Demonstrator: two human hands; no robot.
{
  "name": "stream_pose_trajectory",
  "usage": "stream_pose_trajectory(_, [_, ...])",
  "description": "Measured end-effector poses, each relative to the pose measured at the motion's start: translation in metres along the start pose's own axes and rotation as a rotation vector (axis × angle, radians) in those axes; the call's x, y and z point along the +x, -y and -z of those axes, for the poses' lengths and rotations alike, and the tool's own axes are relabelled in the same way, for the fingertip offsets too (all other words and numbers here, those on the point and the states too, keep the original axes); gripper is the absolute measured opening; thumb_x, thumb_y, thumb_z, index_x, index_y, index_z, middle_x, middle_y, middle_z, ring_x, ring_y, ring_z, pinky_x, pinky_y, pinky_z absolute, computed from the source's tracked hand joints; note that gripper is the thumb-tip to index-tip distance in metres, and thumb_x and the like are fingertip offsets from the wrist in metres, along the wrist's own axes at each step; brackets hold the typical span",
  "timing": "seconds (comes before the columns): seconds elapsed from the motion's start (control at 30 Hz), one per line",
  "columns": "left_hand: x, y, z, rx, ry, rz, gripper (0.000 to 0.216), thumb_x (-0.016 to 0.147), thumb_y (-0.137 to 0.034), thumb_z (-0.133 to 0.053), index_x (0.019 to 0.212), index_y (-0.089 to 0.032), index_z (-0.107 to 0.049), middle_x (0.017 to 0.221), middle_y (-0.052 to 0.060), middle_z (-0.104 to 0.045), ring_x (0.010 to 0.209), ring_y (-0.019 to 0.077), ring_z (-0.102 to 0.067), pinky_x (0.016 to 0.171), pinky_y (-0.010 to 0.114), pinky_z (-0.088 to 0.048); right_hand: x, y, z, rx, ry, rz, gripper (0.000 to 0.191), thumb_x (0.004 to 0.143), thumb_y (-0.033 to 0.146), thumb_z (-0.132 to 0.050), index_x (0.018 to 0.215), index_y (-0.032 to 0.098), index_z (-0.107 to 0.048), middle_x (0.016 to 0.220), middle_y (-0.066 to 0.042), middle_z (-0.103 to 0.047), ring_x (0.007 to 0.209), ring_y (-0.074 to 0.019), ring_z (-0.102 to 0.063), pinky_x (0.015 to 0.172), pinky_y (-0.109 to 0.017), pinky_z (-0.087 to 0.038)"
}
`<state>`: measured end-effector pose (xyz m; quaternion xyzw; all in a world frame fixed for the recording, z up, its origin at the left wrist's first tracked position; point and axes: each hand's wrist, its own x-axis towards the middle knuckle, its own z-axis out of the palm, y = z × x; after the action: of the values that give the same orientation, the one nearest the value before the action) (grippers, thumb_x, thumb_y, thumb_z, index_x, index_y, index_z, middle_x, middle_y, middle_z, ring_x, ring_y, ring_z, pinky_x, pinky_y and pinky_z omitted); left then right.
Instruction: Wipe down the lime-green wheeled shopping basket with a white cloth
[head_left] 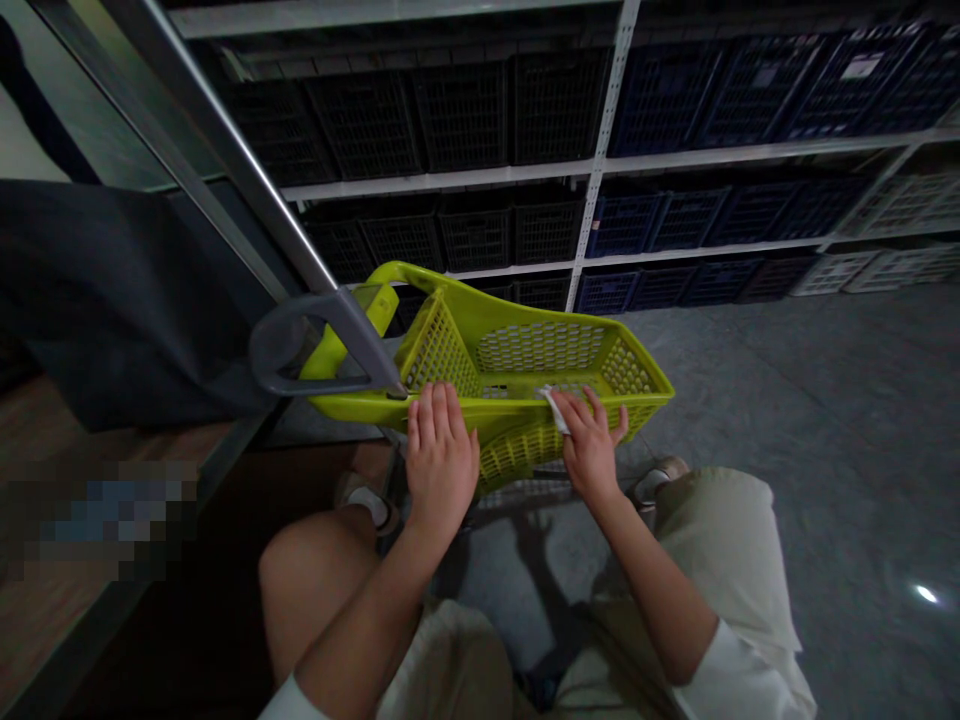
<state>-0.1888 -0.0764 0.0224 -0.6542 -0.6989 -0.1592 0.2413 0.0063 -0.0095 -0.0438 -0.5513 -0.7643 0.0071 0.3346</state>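
Observation:
A lime-green plastic shopping cart point(536, 405) with perforated basket walls stands crosswise in front of my knees. My left hand point(441, 460) lies on the cart's near rim, fingers together and stretched out, holding nothing. Farther right along that rim, my right hand point(591, 440) pinches a crumpled white cloth or tissue point(557, 408) and presses it against the edge. The fingers of this hand are bent, some of them spread. At the cart's left end is a grey loop-shaped handle piece point(330, 380), close to my left hand.
Behind the cart rise metal shelves point(596, 200) with black crates point(465, 115) and blue crates point(667, 100). A shiny metal pole point(247, 150) slants down to the handle piece. On the left is a brown surface point(45, 420) with a dark edge. Grey floor point(847, 400) extends right.

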Motion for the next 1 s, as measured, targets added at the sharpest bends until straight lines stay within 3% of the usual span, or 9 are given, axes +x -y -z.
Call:
stream_pose_trajectory(0.07, [0.000, -0.001, -0.001, -0.010, 0.002, 0.006, 0.066, 0.092, -0.024, -0.052, 0.147, 0.008, -0.035, 0.153, 0.029, -0.041, 0.146, 0.0376, -0.036, 0.123, 0.053, -0.026, -0.002, -0.009, 0.000, -0.022, -0.044, -0.058, 0.064, 0.085, 0.008, -0.039, 0.143, 0.032, -0.051, 0.141, 0.000, -0.061, 0.147, -0.0267, -0.031, 0.119, -0.059, -0.001])
stream_pose_trajectory(0.13, [0.000, -0.002, -0.002, -0.025, 0.002, 0.012, 0.066, 0.092, -0.023, -0.053, 0.147, 0.009, -0.036, 0.152, 0.029, -0.042, 0.146, 0.0379, -0.036, 0.123, 0.054, -0.026, 0.001, 0.003, 0.000, 0.005, -0.060, -0.114, 0.063, 0.085, 0.007, -0.038, 0.142, 0.031, -0.053, 0.140, -0.001, -0.062, 0.147, -0.0276, -0.031, 0.118, -0.060, -0.002])
stream_pose_trajectory(0.2, [0.000, -0.002, -0.004, -0.033, -0.008, 0.015, 0.065, 0.092, -0.022, -0.053, 0.147, 0.008, -0.036, 0.152, 0.029, -0.043, 0.146, 0.0379, -0.037, 0.123, 0.054, -0.027, 0.007, 0.031, -0.001, 0.091, -0.020, -0.112, 0.062, 0.085, 0.007, -0.038, 0.140, 0.030, -0.054, 0.139, -0.002, -0.063, 0.146, -0.0265, -0.033, 0.118, -0.060, -0.003])
stream_pose_trajectory(0.33, [-0.001, 0.000, -0.009, -0.014, -0.066, 0.013, 0.058, 0.094, -0.018, -0.045, 0.147, 0.004, -0.037, 0.151, 0.027, -0.045, 0.145, 0.0358, -0.038, 0.122, 0.054, -0.030, 0.021, 0.100, -0.002, 0.314, 0.137, 0.092, 0.062, 0.085, 0.006, -0.038, 0.142, 0.028, -0.052, 0.141, -0.003, -0.061, 0.144, -0.0208, -0.037, 0.121, -0.052, -0.003])
stream_pose_trajectory(0.4, [-0.002, 0.001, -0.011, 0.008, -0.083, 0.005, 0.055, 0.095, -0.015, -0.040, 0.147, 0.004, -0.038, 0.151, 0.027, -0.046, 0.145, 0.0353, -0.039, 0.121, 0.053, -0.031, 0.023, 0.116, -0.003, 0.349, 0.146, 0.158, 0.063, 0.085, 0.006, -0.039, 0.143, 0.029, -0.050, 0.142, -0.001, -0.061, 0.146, -0.0195, -0.035, 0.122, -0.052, -0.001])
stream_pose_trajectory(0.5, [-0.002, 0.001, -0.008, 0.017, -0.067, -0.006, 0.056, 0.094, -0.017, -0.044, 0.145, 0.006, -0.040, 0.150, 0.028, -0.046, 0.144, 0.0365, -0.040, 0.121, 0.053, -0.031, 0.020, 0.107, -0.003, 0.274, 0.114, 0.188, 0.068, 0.084, 0.005, -0.040, 0.145, 0.033, -0.048, 0.141, 0.001, -0.061, 0.149, -0.0202, -0.029, 0.121, -0.054, 0.005])
stream_pose_trajectory(0.8, [-0.001, -0.001, -0.001, -0.048, -0.025, 0.012, 0.063, 0.093, -0.022, -0.051, 0.148, 0.006, -0.036, 0.152, 0.028, -0.043, 0.146, 0.0370, -0.037, 0.123, 0.054, -0.027, -0.001, -0.005, 0.001, -0.007, -0.036, -0.052, 0.066, 0.085, 0.008, -0.039, 0.145, 0.033, -0.049, 0.142, 0.000, -0.060, 0.147, -0.0262, -0.033, 0.119, -0.060, -0.001])
stream_pose_trajectory(0.9, [0.000, -0.003, -0.004, -0.058, -0.037, 0.017, 0.063, 0.092, -0.021, -0.051, 0.147, 0.006, -0.037, 0.151, 0.028, -0.044, 0.146, 0.0370, -0.037, 0.122, 0.054, -0.028, 0.001, 0.007, 0.000, 0.007, -0.067, -0.137, 0.064, 0.085, 0.009, -0.038, 0.143, 0.031, -0.051, 0.141, -0.001, -0.061, 0.146, -0.0287, -0.032, 0.118, -0.062, -0.003])
stream_pose_trajectory(1.0, [-0.001, -0.002, -0.009, -0.046, -0.069, 0.007, 0.060, 0.093, -0.020, -0.048, 0.148, 0.005, -0.037, 0.151, 0.028, -0.045, 0.146, 0.0363, -0.038, 0.122, 0.055, -0.030, 0.009, 0.056, -0.003, 0.117, 0.033, -0.036, 0.066, 0.083, 0.007, -0.039, 0.144, 0.030, -0.050, 0.141, -0.002, -0.061, 0.146, -0.0254, -0.034, 0.119, -0.058, -0.007])
